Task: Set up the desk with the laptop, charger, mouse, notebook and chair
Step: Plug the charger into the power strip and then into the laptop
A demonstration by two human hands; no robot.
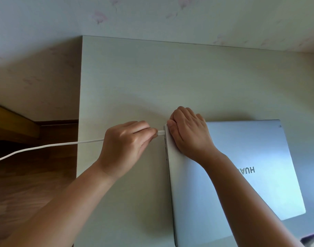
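A silver laptop (250, 184) lies closed on the pale desk (134, 82), its lid logo facing away from me. My right hand (188, 132) holds the laptop's far left corner, fingers curled over the back edge and thumb along the left side. My left hand (124, 145) pinches the white plug of the charger cable (45, 146) and holds it at the port on the laptop's left edge. The cable runs off the desk's left side and out of view. Mouse, notebook and chair are not in sight.
The desk stands against a wall with pale flowered wallpaper (170, 15). Left of the desk lie a brown wooden floor (28, 184) and a piece of yellowish wooden furniture (10, 122). A dark object (313, 237) peeks in at the bottom right corner.
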